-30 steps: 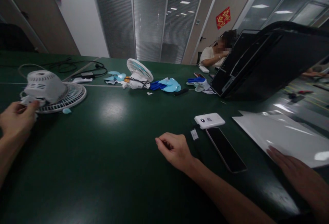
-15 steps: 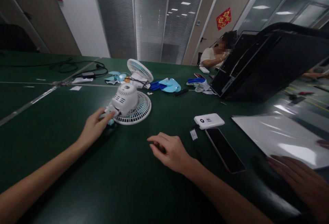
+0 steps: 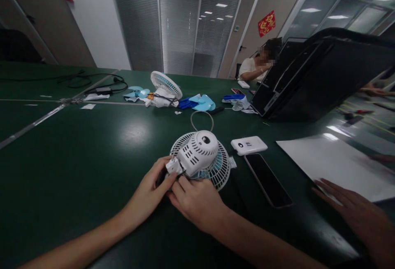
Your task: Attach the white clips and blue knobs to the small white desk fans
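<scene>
A white electric fan (image 3: 199, 153) with a round grille and pale blue blades is in front of me, its motor housing facing up and the grille underneath. My left hand (image 3: 156, 184) grips the white bracket at the housing's near-left end, thumb on top. My right hand (image 3: 199, 201) is closed in against the same end, its fingertips meeting my left thumb; what lies under them is partly hidden. Just behind the fan a thin pale loop (image 3: 202, 112) stands up from it.
To the right lie a white power bank (image 3: 249, 144) and a dark phone (image 3: 268, 180). Another fan (image 3: 163, 92), blue blades (image 3: 205, 102) and gloves (image 3: 236, 99) lie farther back. Another person's hand (image 3: 348, 203) rests by a white sheet (image 3: 336, 162). A large black case (image 3: 321, 75) stands right.
My left hand has brought the fan rightward and closer to me. My right hand has moved in to the fan's bracket end. The thin loop now shows behind the fan.
</scene>
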The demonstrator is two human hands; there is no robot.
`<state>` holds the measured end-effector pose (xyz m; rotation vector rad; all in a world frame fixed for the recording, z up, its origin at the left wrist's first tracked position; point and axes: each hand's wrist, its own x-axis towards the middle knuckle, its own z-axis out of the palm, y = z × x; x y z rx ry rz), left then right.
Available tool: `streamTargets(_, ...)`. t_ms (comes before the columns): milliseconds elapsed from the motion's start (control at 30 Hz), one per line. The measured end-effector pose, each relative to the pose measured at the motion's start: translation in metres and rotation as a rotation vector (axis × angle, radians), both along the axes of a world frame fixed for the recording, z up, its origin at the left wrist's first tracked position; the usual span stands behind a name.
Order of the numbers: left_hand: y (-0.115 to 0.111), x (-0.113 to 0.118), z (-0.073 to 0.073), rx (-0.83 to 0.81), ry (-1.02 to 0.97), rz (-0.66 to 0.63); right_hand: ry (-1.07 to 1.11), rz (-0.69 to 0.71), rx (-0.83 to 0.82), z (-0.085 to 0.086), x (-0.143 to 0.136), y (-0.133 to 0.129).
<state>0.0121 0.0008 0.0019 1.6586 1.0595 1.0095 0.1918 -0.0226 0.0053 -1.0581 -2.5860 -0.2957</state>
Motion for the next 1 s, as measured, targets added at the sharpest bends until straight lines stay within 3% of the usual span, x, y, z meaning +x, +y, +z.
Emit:
streamTargets(100,0.004,-0.018,0.004,0.104,0.139,0.040,-0.014,-0.012,-0.025,0.001,-0.001,-0.002)
streamTargets(200,0.004,-0.035,0.006,0.169,0.412,0.130,-0.007,0.000,-0.063,0.007,0.000,-0.001)
streamTargets(333,-0.001,-0.048,0.010,0.103,0.597,-0.013,0.049,0.002,-0.117,0.014,0.000,-0.002)
streamTargets(467,-0.005,-0.052,0.015,0.047,0.496,-0.109,0.215,0.010,-0.095,0.012,0.002,-0.004)
streamTargets(633,-0.004,-0.050,0.013,0.024,0.259,-0.056,0.524,0.066,-0.050,0.005,0.011,0.002)
streamTargets(800,0.001,-0.039,0.014,-0.013,0.119,-0.051,0.776,0.041,-0.033,0.010,0.014,0.007)
streamTargets(1000,0.002,-0.022,0.010,-0.045,-0.045,0.082,0.776,-0.002,-0.034,0.008,0.013,0.006)
